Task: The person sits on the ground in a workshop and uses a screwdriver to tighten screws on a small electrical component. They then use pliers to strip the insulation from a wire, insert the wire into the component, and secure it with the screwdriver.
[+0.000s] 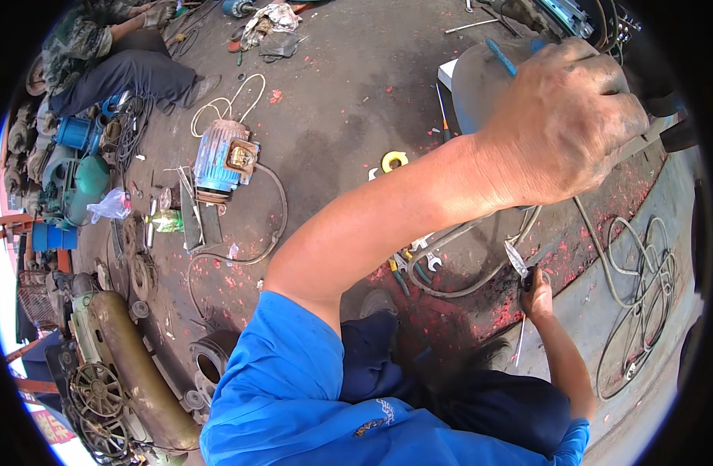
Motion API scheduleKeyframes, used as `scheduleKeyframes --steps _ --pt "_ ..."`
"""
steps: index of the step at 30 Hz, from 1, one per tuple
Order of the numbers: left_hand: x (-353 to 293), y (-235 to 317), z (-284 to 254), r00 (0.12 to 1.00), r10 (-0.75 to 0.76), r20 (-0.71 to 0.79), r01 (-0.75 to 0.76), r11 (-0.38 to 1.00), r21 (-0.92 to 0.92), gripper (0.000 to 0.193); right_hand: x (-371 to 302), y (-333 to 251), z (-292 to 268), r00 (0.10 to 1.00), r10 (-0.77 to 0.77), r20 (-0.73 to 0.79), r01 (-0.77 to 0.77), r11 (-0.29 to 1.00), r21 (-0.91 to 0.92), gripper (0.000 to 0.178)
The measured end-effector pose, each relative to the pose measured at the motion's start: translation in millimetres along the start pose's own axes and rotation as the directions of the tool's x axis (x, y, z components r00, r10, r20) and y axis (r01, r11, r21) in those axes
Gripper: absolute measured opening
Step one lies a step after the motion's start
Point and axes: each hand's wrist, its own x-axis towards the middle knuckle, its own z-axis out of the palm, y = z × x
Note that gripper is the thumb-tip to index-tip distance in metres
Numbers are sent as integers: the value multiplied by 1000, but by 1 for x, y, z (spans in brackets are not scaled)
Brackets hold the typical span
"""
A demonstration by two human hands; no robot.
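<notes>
Curled high in front, my left grip [568,124] hides whatever it may hold, while my right grip [537,297] is closed on the knife [516,260], low beside the looped cable [442,294], pointing forward, presumably to spare my legs [504,404].

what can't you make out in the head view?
- Left hand: fingertips hidden behind its own back and knuckles; can't tell if it grips anything.
- Grey-blue rounded object: partly covered by the left hand and forearm, and blurred.
- Thin rod below the right hand, which holds a knife: top end hidden by that hand.
- Co-worker: head cut off by the upper-left rim.
</notes>
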Motion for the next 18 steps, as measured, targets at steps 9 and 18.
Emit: scheduleKeyframes --steps 9,18 --pt "34 16 -29 810 -45 585 -83 978 191 16 -70 -228 -99 184 -29 982 361 932 -40 48" --pt "29 -2 -21 930 11 366 -71 986 150 18 -39 -267 -93 676 -215 705 173 976 132 54"
